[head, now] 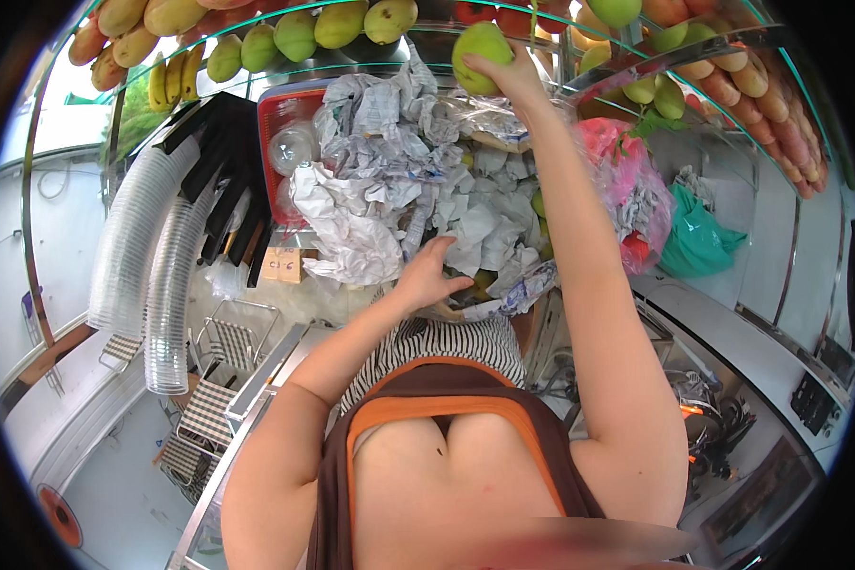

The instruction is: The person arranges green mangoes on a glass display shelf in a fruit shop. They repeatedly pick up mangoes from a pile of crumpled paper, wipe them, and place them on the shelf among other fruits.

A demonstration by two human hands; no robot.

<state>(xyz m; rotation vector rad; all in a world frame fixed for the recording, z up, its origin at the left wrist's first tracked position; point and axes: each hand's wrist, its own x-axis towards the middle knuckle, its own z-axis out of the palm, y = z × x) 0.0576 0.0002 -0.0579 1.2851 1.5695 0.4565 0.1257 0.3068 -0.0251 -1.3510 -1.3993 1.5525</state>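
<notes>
A green mango is in my right hand, raised at the glass shelf's edge at the top of the view. My left hand is low, its fingers apart and nothing in them, over a paper-lined container of crumpled paper. Some green fruit shows between the sheets near my left fingers, partly hidden by paper. More crumpled newspaper is heaped beside it, up to a red basket that holds clear plastic containers. A row of green mangoes lines the shelf to the left of my right hand.
Tall stacks of clear plastic cups and black holders stand at left. Bananas are behind them. A pink bag and a green plastic bag lie at right. Glass shelving with fruit curves around the upper right.
</notes>
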